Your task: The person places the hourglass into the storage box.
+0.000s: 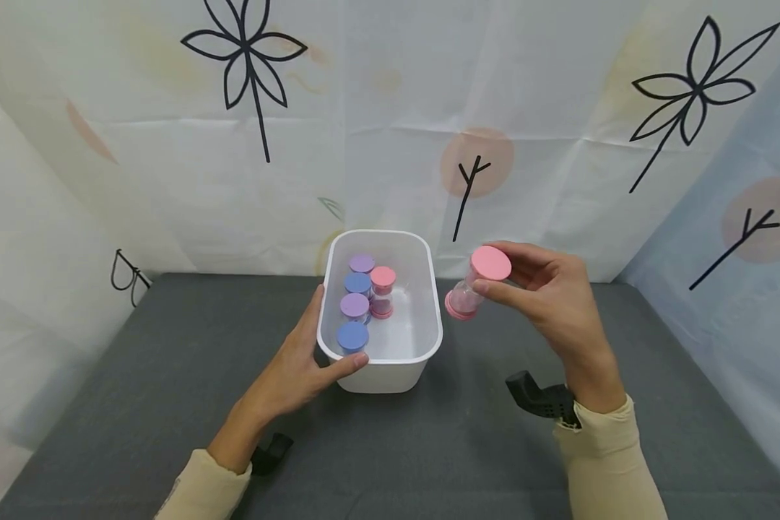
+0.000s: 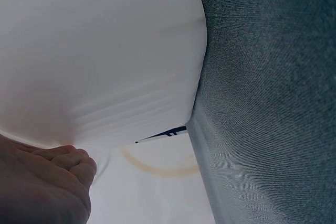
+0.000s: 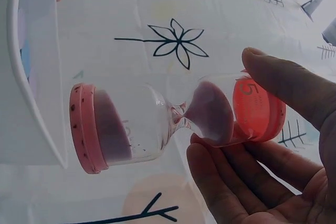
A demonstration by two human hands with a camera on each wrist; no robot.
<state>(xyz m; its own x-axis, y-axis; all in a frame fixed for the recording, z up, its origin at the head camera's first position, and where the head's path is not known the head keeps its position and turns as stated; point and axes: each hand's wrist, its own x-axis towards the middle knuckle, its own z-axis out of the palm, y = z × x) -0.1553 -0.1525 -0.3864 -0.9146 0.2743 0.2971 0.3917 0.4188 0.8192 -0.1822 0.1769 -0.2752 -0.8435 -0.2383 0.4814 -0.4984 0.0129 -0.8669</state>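
Observation:
My right hand pinches a pink-capped hourglass by its upper end, tilted, just right of a white plastic bin. Sand shows in both of its glass bulbs in the right wrist view. My left hand holds the bin's left side, thumb over the near rim and fingers along the outer wall. Inside the bin, purple-capped hourglasses and blue-capped hourglasses stand in a row along the left wall. Beside that row stands another pink-capped hourglass.
The bin stands on a table with a dark grey cloth. A white fabric backdrop with printed flowers and twigs rises behind the table and along its sides. Black wrist mounts sit at both wrists.

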